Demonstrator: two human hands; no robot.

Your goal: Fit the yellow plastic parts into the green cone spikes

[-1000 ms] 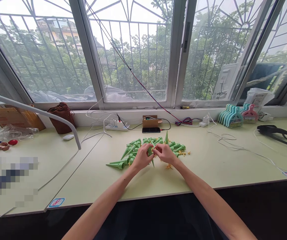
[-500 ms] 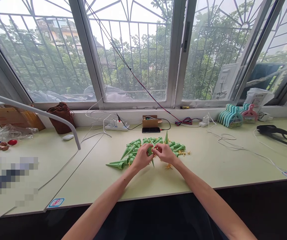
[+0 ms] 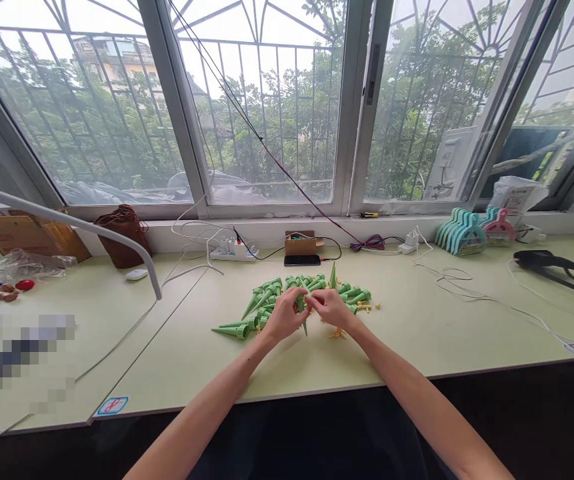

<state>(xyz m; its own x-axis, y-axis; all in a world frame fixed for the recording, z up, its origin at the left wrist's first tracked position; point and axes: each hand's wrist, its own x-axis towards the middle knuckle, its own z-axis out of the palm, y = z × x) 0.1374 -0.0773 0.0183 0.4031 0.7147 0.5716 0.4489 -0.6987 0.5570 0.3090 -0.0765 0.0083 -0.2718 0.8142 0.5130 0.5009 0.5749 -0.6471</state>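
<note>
My left hand [image 3: 285, 315] is closed around a green plastic plant watering spike [image 3: 305, 328], whose pointed end sticks out below the fingers. Fingers pinched together, my right hand [image 3: 331, 308] meets the left one at the spike's upper part; whatever it holds is too small and hidden to make out. Behind and around both hands lies a pile of similar green spikes [image 3: 267, 293], with one spike [image 3: 333, 275] standing point up. Small yellow plastic pieces [image 3: 337, 333] lie by my right wrist, and more yellow pieces [image 3: 364, 307] are at the pile's right side.
A phone [image 3: 302, 261] lies behind the pile before a small cardboard box [image 3: 301, 245]. A power strip [image 3: 234, 250] and cables are along the window wall. Children's hangers [image 3: 461, 233] and dark glasses [image 3: 561, 267] sit at right; a white curved arm [image 3: 131, 240] crosses the left.
Both hands stay in nearly the same place. The held spike's tip has shifted very slightly left, and the right fingertips have moved a little against its top.
</note>
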